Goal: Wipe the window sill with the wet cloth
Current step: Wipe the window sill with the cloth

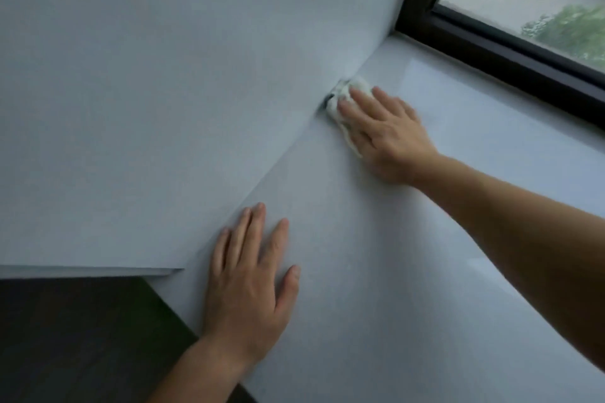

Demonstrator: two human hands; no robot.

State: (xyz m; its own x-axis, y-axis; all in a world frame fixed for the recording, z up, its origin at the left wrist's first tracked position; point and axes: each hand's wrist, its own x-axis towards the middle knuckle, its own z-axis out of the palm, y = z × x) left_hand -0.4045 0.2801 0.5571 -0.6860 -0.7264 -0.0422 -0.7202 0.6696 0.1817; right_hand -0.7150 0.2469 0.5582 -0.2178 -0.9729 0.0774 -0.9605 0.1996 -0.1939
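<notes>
The white window sill (458,193) runs from the lower middle to the right. A crumpled white cloth (342,98) lies on it, pushed into the corner where the sill meets the side wall. My right hand (389,134) presses flat on the cloth, fingers spread and pointing toward the wall; most of the cloth is hidden under the palm. My left hand (252,278) rests flat on the sill near its front edge, fingers apart, holding nothing.
A white side wall (147,91) rises left of the sill. The dark window frame (491,46) borders the sill at the back, with glass showing a parked car outside. Dark floor (72,343) lies below the sill's front edge.
</notes>
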